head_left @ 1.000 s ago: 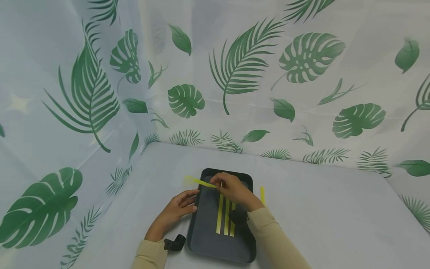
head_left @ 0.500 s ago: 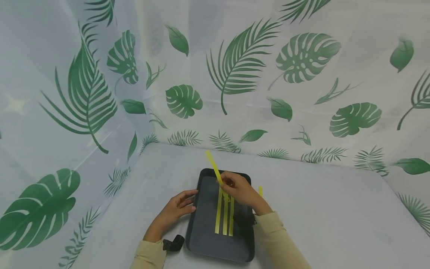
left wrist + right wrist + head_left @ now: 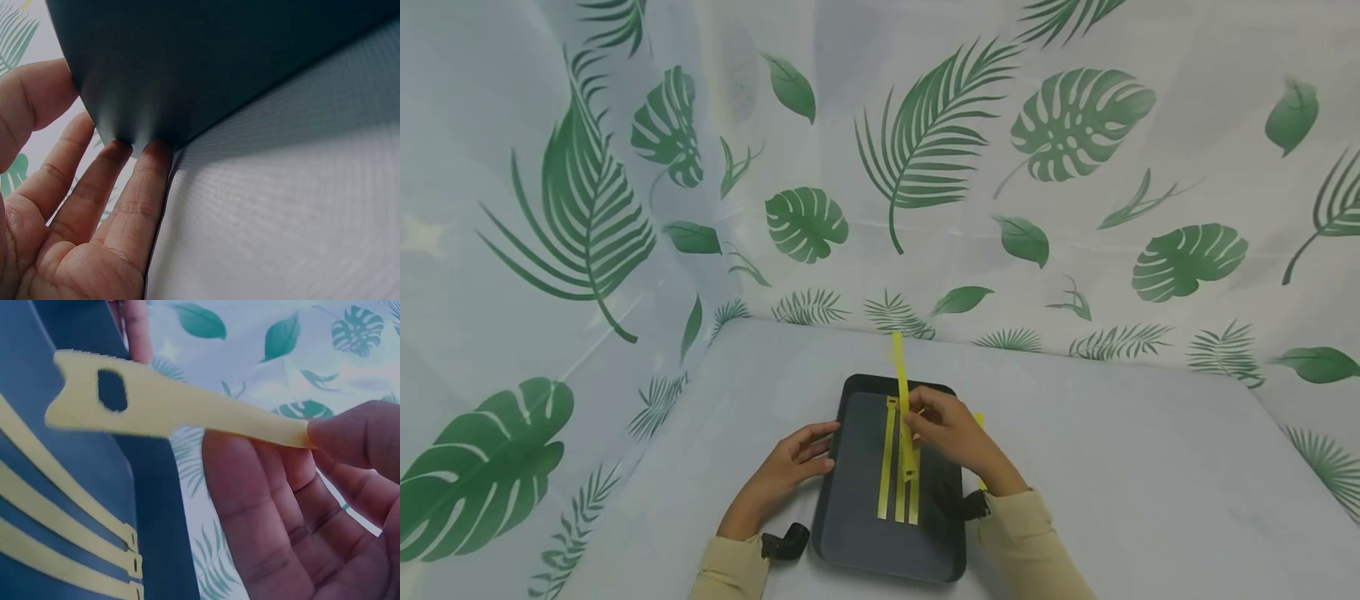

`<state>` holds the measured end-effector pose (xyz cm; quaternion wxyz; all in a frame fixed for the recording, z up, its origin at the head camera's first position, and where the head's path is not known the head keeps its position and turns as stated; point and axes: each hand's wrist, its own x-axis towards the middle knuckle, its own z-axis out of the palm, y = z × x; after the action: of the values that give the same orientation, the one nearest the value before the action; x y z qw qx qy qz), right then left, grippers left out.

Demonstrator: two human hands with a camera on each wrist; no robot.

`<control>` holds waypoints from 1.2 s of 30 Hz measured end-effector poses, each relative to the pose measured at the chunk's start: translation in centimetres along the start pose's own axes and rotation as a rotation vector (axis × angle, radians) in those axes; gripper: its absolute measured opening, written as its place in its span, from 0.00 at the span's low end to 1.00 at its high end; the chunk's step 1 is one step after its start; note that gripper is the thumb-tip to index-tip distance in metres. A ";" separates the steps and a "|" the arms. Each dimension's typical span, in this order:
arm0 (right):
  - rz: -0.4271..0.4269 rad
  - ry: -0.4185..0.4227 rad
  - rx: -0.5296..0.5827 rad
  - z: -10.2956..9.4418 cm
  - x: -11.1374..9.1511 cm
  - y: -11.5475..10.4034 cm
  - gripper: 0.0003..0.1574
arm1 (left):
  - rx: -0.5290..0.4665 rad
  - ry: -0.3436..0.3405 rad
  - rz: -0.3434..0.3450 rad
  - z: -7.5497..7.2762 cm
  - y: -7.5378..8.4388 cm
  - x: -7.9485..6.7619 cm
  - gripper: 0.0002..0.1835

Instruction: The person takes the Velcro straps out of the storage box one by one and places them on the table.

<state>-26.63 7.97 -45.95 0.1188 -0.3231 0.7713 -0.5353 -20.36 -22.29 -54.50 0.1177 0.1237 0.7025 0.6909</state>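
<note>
The right hand (image 3: 951,433) pinches a yellow strip (image 3: 904,408) between thumb and fingers, holding it lengthwise above the dark tray (image 3: 850,533). In the right wrist view the strip's (image 3: 169,406) free end shows a slot-shaped hole and a notched tip, and the fingertips (image 3: 350,434) clamp its narrow end. The left hand (image 3: 790,471) lies with fingers nearly straight against the tray's left edge; the left wrist view shows those fingertips (image 3: 147,156) touching the tray's (image 3: 219,56) side wall, steadying it rather than gripping it.

Three laid strips (image 3: 897,483) rest flat and side by side on the tray floor, running front to back. The held strip hangs over them, roughly parallel, its near end close to the rightmost one. As I judge it, the step in hand is setting a fourth strip down beside the others; that calls for lowering it level and aligned, into the bare tray floor to the right of the row.

Another yellow strip (image 3: 979,421) peeks out on the desk (image 3: 1150,483) just past the right hand, mostly hidden. A leaf-print curtain (image 3: 925,167) backs the desk. Nothing blocks the tray floor except the right hand's own wrist and the dark wrist mount (image 3: 973,504).
</note>
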 end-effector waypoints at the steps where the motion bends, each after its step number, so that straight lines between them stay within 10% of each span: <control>1: 0.008 0.006 0.009 -0.1 -0.3 0.0 0.10 | -0.002 -0.002 0.003 0.0 0.0 0.0 0.35; 36: 0.219 0.158 0.185 -5.1 -8.1 2.8 0.24 | 0.006 0.029 -0.054 0.6 0.4 -0.1 0.35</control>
<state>-24.16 17.47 -47.76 0.1445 -0.1818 0.7563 -0.6117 -20.08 -21.77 -54.09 0.1259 0.0951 0.7091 0.6872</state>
